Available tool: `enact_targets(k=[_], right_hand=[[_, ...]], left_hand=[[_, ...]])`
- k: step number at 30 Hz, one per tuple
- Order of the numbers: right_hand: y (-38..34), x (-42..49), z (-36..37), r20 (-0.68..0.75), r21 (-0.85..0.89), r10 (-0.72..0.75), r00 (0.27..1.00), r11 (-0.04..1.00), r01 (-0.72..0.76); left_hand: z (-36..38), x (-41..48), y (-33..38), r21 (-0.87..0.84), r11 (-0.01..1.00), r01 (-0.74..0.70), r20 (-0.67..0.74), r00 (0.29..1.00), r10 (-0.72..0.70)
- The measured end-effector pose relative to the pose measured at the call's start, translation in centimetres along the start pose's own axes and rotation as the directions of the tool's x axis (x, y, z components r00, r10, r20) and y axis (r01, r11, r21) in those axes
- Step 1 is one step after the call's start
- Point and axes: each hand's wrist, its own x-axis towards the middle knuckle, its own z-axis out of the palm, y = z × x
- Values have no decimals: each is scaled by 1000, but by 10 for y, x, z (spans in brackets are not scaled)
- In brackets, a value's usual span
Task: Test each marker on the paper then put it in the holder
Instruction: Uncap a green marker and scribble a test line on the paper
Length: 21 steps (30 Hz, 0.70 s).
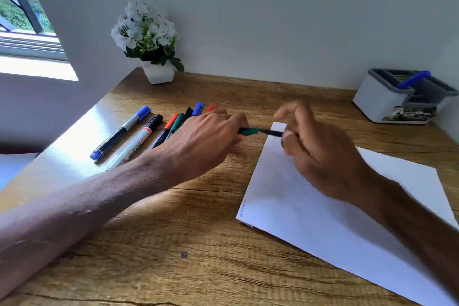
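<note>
Evidently uncapping: the left hand (206,136) has its grip clamped on the green cap (248,131) of a slim dark marker (270,133), the right hand (320,154) pinching its barrel, over the white paper sheet's (323,226) far corner; next, a scribble, then the grey-rimmed white plastic holder (377,104)

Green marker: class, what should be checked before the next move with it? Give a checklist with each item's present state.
1. Grip on the green marker: left hand on its green end, right hand at its dark end. Ok.
2. Cap off: cannot tell, motion blur.
3. The paper lies flat with free space. Ok.
4. Green test mark on the paper: not ok, only a blue squiggle shows.
5. The holder stands upright with room, one blue marker inside. Ok.
</note>
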Motion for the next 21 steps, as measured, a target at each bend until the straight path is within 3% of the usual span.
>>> enact_targets(k=[3, 5, 7, 9, 11, 15, 21], right_hand=[[9, 5, -10, 46, 460, 113, 993, 880, -121], [12, 8, -15, 81, 760, 173, 982, 626, -173], [14, 10, -19, 153, 908, 215, 964, 354, -223], [15, 11, -19, 181, 945, 228, 957, 228, -233], [12, 10, -16, 165, 946, 232, 959, 238, -220], [2, 7, -9, 128, 903, 229, 965, 376, -209], [2, 7, 4, 83, 895, 424, 902, 367, -255]], left_hand=[[1, 0, -13, -18, 999, 27, -13, 1000, -27], [0, 0, -13, -88, 996, 33, 0, 999, -33], [1, -1, -8, -195, 979, 62, 43, 998, -55], [0, -1, -4, -293, 947, 134, 107, 989, -107], [-4, -1, -2, -358, 911, 205, 155, 975, -159], [-14, -1, 5, -500, 816, 289, 232, 953, -196], [-13, 1, 7, -491, 854, 172, 346, 938, 10]])
